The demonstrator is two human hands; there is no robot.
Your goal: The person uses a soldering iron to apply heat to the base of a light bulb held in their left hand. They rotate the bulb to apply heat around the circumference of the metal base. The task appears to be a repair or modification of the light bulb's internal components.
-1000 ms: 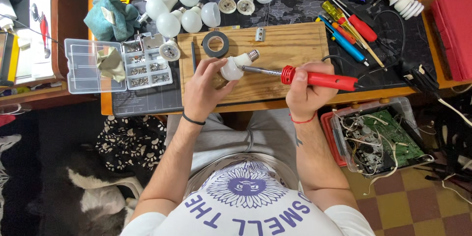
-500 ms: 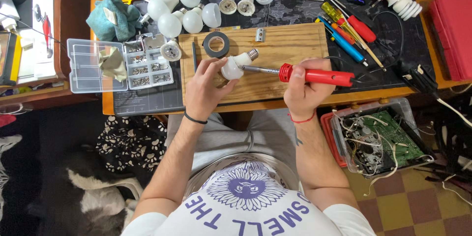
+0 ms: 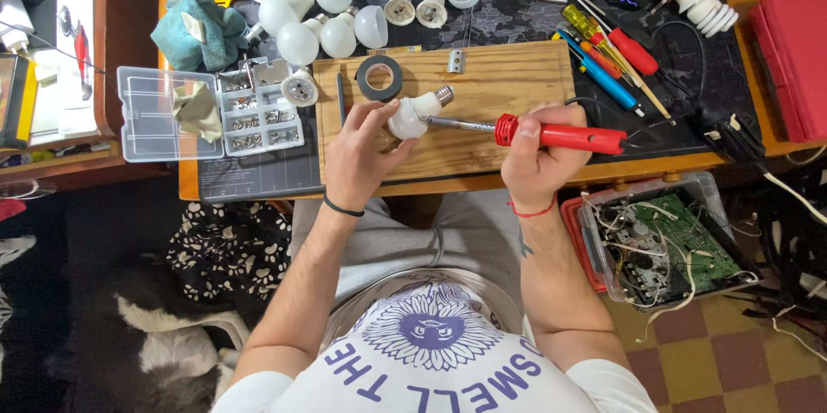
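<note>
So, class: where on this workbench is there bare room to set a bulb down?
Free: the wooden board right of the tape roll, and the mat below the parts box. Crowded: the back row of bulbs and the screwdrivers.

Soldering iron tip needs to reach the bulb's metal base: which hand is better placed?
Right. The right hand already holds the red soldering iron, tip pointing at the bulb; the left hand steadies that bulb on the wooden board.

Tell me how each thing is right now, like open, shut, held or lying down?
Bulb: held in left hand, base pointing up-right.
Soldering iron: held in right hand, tip at the bulb.
Parts box: open.
Tape roll: lying flat on board.
Screwdrivers: lying loose.
</note>
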